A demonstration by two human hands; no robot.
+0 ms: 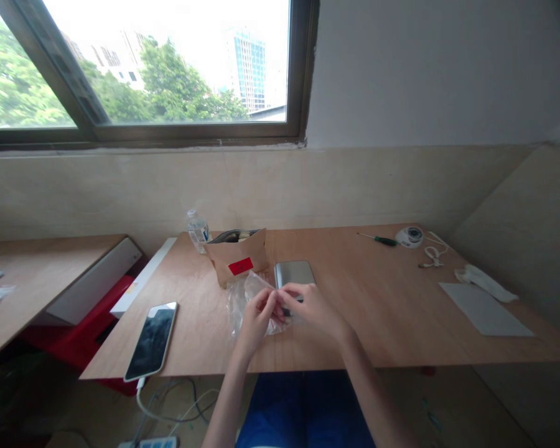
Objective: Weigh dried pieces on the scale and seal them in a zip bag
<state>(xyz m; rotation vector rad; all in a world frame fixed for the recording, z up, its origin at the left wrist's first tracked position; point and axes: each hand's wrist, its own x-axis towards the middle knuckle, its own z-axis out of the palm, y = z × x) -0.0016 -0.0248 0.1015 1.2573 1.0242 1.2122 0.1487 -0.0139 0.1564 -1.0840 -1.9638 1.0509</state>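
Close together at the middle of the table, my left hand (260, 313) and my right hand (312, 306) both pinch the top edge of a clear plastic bag (236, 305). Their fingertips nearly touch. The bag hangs crumpled below and to the left of the fingers, with small red marks near its lower part. Something small and dark shows by my fingers, too small to name. Just beyond my hands lies a flat silver device (295, 272), its near part hidden by my right hand. Behind the bag stands an open brown paper pouch (221, 258) with a red label.
A water bottle (198, 232) stands behind the pouch. At the left edge lies a phone (152, 341) with a cable plugged in. Far right are a green-handled screwdriver (385, 241), a white dome camera (409, 236), a white cloth (488, 283) and a pale sheet (485, 310).
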